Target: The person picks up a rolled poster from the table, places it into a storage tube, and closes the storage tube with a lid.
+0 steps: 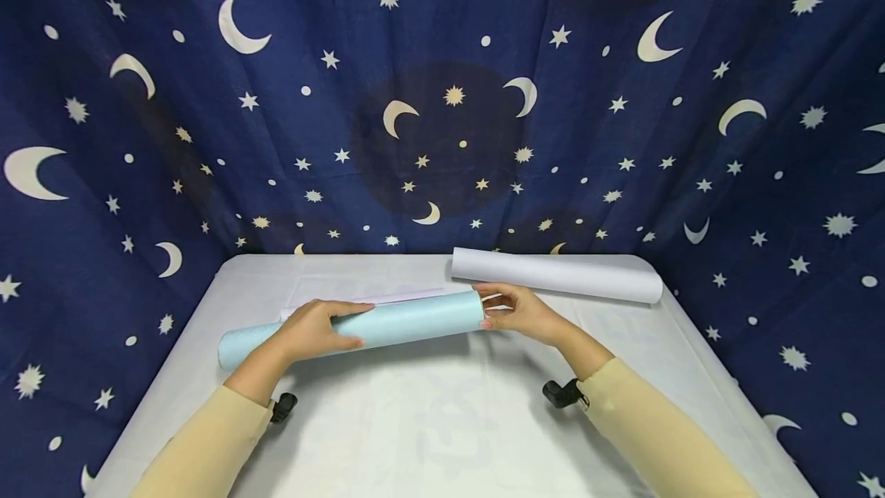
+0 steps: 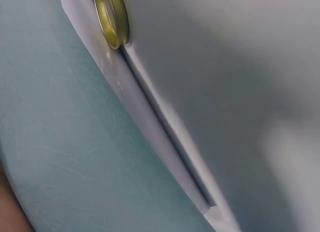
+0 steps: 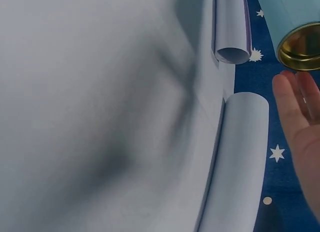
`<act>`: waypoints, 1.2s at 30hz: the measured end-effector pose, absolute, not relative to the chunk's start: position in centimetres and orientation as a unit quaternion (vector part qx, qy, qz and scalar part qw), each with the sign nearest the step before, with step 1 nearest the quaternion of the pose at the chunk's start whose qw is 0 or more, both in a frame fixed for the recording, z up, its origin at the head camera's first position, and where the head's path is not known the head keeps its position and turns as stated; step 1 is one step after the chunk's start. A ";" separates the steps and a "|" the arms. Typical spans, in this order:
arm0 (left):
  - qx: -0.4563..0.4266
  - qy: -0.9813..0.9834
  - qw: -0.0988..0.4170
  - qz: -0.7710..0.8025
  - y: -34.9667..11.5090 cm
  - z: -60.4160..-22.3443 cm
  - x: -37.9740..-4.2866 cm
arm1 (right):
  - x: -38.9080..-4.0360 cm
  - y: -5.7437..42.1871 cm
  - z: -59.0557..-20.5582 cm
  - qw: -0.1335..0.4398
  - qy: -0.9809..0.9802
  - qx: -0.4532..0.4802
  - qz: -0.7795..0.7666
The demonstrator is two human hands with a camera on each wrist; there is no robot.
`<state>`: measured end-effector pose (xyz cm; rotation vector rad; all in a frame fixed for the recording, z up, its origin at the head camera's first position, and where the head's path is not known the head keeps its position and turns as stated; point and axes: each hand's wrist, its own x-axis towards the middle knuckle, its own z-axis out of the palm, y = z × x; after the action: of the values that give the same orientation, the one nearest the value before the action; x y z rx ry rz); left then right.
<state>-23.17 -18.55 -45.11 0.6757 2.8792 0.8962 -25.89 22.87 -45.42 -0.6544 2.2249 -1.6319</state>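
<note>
A long light blue tube lies on its side on the white surface. The left hand rests on top of it with curled fingers. The right hand is spread at the tube's gold end. A white paper roll lies just behind.

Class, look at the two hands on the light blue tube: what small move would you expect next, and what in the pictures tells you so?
Probably the right hand reaches into the light blue tube's open end. Its fingers sit at the gold-rimmed mouth, which has no cap on, while the left hand grips the tube's middle, steadying it on the table.
</note>
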 end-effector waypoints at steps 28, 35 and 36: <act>0.191 0.952 -0.006 0.240 -21.7 -42.5 -27.0 | -27.0 29.7 -42.0 0.004 0.890 -0.197 -0.411; 0.174 0.959 -0.001 0.226 -22.3 -42.3 -28.4 | -28.1 32.0 -41.8 -0.019 0.914 -0.181 -0.363; 0.173 0.959 0.001 0.224 -22.4 -42.3 -28.6 | -28.2 32.3 -41.8 -0.020 0.916 -0.177 -0.360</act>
<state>-28.64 -22.39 -42.30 0.5444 3.0102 0.7041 -28.24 32.26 -41.82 -0.5641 2.9133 -1.1456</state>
